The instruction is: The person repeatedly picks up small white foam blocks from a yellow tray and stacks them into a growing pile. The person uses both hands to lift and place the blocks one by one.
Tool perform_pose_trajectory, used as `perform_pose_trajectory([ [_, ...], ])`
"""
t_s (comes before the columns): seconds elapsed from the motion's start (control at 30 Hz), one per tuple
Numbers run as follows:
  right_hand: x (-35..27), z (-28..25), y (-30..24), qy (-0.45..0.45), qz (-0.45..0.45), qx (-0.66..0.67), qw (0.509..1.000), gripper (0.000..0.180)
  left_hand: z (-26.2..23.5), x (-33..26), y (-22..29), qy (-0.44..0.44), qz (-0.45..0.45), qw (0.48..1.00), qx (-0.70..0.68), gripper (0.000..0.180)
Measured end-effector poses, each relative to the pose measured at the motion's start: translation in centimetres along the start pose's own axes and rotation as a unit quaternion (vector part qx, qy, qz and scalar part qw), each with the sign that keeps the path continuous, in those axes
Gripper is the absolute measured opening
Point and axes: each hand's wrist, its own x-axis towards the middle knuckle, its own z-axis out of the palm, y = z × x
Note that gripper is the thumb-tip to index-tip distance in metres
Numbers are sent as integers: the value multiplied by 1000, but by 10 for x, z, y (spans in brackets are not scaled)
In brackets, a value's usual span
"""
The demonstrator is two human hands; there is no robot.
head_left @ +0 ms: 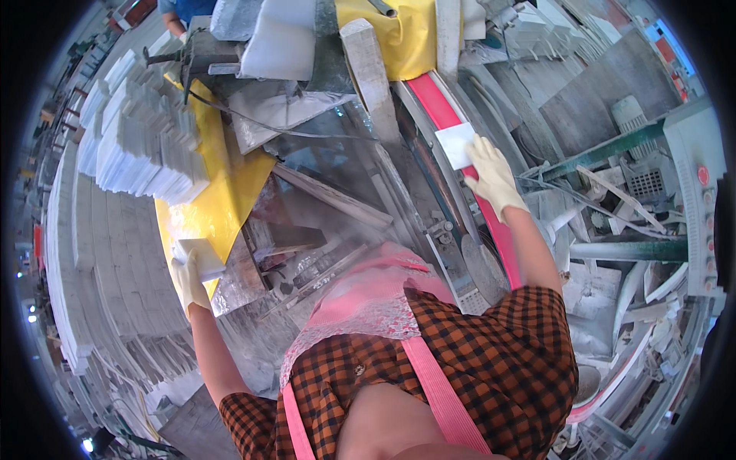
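Observation:
My right hand (492,178), in a pale glove, has its fingers and thumb at the right edge of a square white tile (452,144). That tile lies on a narrow red belt (435,100) running away from me between metal rails. To the left, my gloved left hand (188,285) grips a white tile (201,256) by its left side. It is over the near end of a yellow sheet (207,218); whether it is one tile or several together, I cannot tell. Just beyond rise stacks of white tiles (142,146) on the yellow sheet.
A yellow cover (402,38) hangs over the belt's far part, beside a dusty upright post (368,69). Wooden boards (333,195) lie between my hands. On the right stand a control panel (701,199) with buttons and a green bar (606,146). Another person (188,9) is at the far left.

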Motion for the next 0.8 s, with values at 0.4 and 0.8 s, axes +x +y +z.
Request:
perform_pose_trajectory([
  [0.4,39,30,-18,1,62,6,998,51,-7,8,-6,-16,16,998,52,72],
  [0.8,107,-17,-342,-60,-110,695,708,39,-34,-7,40,-92,-54,994,-6,67],
])
